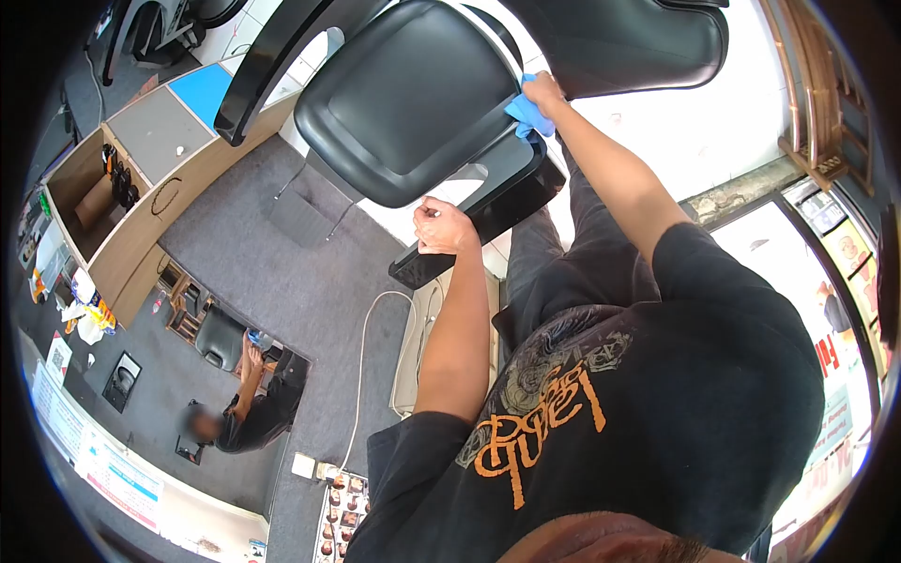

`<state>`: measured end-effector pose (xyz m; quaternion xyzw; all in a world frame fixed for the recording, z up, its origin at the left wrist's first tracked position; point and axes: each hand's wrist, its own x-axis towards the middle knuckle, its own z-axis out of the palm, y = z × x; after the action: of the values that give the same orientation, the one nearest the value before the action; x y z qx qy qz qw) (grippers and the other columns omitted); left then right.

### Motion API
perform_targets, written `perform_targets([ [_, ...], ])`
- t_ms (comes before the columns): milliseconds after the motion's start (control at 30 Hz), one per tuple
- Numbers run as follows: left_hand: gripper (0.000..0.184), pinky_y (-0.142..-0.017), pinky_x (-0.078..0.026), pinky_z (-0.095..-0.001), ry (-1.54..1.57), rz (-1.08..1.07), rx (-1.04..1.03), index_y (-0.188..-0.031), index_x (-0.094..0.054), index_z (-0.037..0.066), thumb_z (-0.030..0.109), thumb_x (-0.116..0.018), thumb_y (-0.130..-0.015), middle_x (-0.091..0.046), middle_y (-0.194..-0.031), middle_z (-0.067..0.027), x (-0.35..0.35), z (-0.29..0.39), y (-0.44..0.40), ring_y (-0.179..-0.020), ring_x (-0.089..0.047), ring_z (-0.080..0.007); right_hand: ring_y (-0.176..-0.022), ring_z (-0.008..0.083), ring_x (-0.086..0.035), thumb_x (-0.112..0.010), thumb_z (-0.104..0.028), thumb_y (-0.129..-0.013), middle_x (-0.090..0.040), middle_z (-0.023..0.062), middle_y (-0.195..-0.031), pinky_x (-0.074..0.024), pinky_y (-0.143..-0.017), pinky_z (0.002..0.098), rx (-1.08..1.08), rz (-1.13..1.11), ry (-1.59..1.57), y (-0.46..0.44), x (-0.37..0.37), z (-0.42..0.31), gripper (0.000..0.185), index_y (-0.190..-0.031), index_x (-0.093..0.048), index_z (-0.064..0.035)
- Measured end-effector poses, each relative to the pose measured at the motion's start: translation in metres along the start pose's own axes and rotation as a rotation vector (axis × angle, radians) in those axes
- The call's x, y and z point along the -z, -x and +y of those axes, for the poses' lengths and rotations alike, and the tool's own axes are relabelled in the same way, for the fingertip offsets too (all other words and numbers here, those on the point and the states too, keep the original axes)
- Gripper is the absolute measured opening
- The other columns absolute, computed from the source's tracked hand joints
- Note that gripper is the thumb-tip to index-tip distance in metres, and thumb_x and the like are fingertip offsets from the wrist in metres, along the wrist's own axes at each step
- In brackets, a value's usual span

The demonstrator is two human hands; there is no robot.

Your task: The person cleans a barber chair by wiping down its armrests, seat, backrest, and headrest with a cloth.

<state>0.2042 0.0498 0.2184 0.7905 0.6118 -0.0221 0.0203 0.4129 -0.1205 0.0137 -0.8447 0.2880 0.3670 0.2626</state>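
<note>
My right hand point(544, 94) grips a blue cloth point(531, 116) beside the black padded seat point(408, 94) of a salon chair, close to the rear end of its glossy armrest point(502, 199). Near the seat's front corner is my left hand point(444, 228), its fingers curled by the front part of that armrest. A small whitish spot shows between these fingers; whether they hold anything is too small to tell. The second armrest point(267, 75) curves along the far side of the seat.
A wooden cabinet point(127, 253) with an open compartment and a blue-and-grey top stands left. A mirror point(216, 375) reflects a person and a chair. A white cable point(364, 347) runs to a socket point(326, 471). Another black seat point(629, 47) and a bamboo rack point(817, 113) are at the upper right.
</note>
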Motion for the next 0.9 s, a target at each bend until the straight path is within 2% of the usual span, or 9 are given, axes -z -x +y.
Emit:
perform_targets([
  [100, 0.039, -0.090, -0.041, -0.0437, 0.017, -0.019, 0.013, -0.087, -0.073, 0.007, 0.038, -0.055, -0.101, -0.075, -0.088, -0.0063, 0.000, 0.003, 0.000, -0.087, -0.068, -0.0297, -0.119, 0.0425, -0.067, -0.064, -0.027, -0.095, -0.071, 0.0263, -0.120, -0.0515, -0.099, 0.0483, 0.372, 0.106, -0.394, 0.054, 0.048, 0.016, 0.044, -0.133, -0.059, -0.0035],
  [133, 0.039, -0.090, -0.041, -0.0436, 0.023, -0.034, 0.026, -0.087, -0.073, 0.007, 0.038, -0.055, -0.101, -0.075, -0.088, -0.0064, 0.002, 0.003, 0.000, -0.087, -0.068, -0.0299, -0.115, 0.0436, -0.067, -0.061, -0.027, -0.099, -0.070, 0.0255, -0.121, -0.0520, -0.095, 0.0492, 0.510, 0.156, -0.449, 0.065, 0.059, 0.024, 0.035, -0.126, -0.061, -0.0056],
  [233, 0.038, -0.090, -0.041, -0.0440, 0.021, -0.007, -0.001, -0.086, -0.073, 0.007, 0.037, -0.055, -0.101, -0.075, -0.087, -0.0063, -0.002, -0.001, -0.001, -0.086, -0.068, -0.0301, -0.110, 0.0400, -0.069, -0.062, -0.022, -0.099, -0.070, 0.0192, -0.122, -0.0534, -0.091, 0.0488, 0.672, 0.072, -0.189, 0.136, 0.124, 0.026, 0.027, -0.122, -0.063, -0.0083],
  [333, 0.039, -0.089, -0.041, -0.0445, 0.012, -0.010, -0.006, -0.084, -0.073, 0.007, 0.037, -0.056, -0.101, -0.075, -0.086, -0.0062, -0.002, -0.001, 0.000, -0.085, -0.068, -0.0302, -0.108, 0.0370, -0.069, -0.064, -0.018, -0.097, -0.069, 0.0140, -0.122, -0.0542, -0.088, 0.0478, 1.013, 0.100, 0.064, 0.149, 0.140, 0.052, 0.023, -0.118, -0.066, -0.0110],
  [433, 0.039, -0.088, -0.041, -0.0450, 0.013, 0.018, -0.021, -0.084, -0.074, 0.007, 0.038, -0.056, -0.100, -0.075, -0.085, -0.0059, -0.005, -0.002, -0.001, -0.085, -0.068, -0.0305, -0.106, 0.0341, -0.070, -0.068, -0.015, -0.094, -0.068, 0.0124, -0.121, -0.0546, -0.088, 0.0469, 1.074, 0.072, 0.417, 0.138, 0.131, 0.066, 0.021, -0.115, -0.070, -0.0128],
  [533, 0.039, -0.088, -0.041, -0.0451, -0.007, -0.010, -0.008, -0.086, -0.075, 0.007, 0.038, -0.056, -0.100, -0.075, -0.086, -0.0060, 0.000, 0.001, -0.001, -0.085, -0.068, -0.0309, -0.100, 0.0371, -0.068, -0.066, -0.015, -0.093, -0.069, 0.0156, -0.109, -0.0534, -0.089, 0.0474, 0.878, -0.092, 0.399, 0.092, 0.085, 0.101, 0.024, -0.115, -0.070, -0.0079],
  [667, 0.040, -0.088, -0.041, -0.0449, 0.004, 0.006, -0.004, -0.085, -0.074, 0.007, 0.038, -0.055, -0.100, -0.075, -0.086, -0.0064, -0.007, -0.003, -0.001, -0.086, -0.068, -0.0310, -0.114, 0.0266, -0.068, -0.061, -0.023, -0.102, -0.075, 0.0130, -0.117, -0.0508, -0.099, 0.0385, 0.378, -0.521, -0.063, 0.038, 0.029, 0.126, 0.030, -0.127, -0.071, -0.0094],
  [767, 0.042, -0.089, -0.040, -0.0450, -0.014, -0.011, -0.002, -0.085, -0.074, 0.007, 0.039, -0.053, -0.101, -0.075, -0.084, -0.0080, -0.003, 0.000, -0.003, -0.086, -0.068, -0.0317, -0.111, 0.0308, -0.069, -0.060, -0.023, -0.103, -0.074, 0.0157, -0.118, -0.0515, -0.098, 0.0400, 0.347, -0.454, -0.216, 0.062, 0.029, 0.107, 0.032, -0.130, -0.070, -0.0100],
  [900, 0.046, -0.090, -0.040, -0.0455, -0.021, -0.010, -0.017, -0.086, -0.074, 0.008, 0.041, -0.047, -0.104, -0.075, -0.082, -0.0106, -0.005, -0.002, -0.001, -0.087, -0.068, -0.0335, -0.119, 0.0350, -0.066, -0.053, -0.015, -0.105, -0.070, 0.0169, -0.131, -0.0495, -0.106, 0.0413, 0.912, -0.457, 0.065, 0.062, 0.052, 0.104, 0.038, -0.142, -0.063, -0.0140],
])
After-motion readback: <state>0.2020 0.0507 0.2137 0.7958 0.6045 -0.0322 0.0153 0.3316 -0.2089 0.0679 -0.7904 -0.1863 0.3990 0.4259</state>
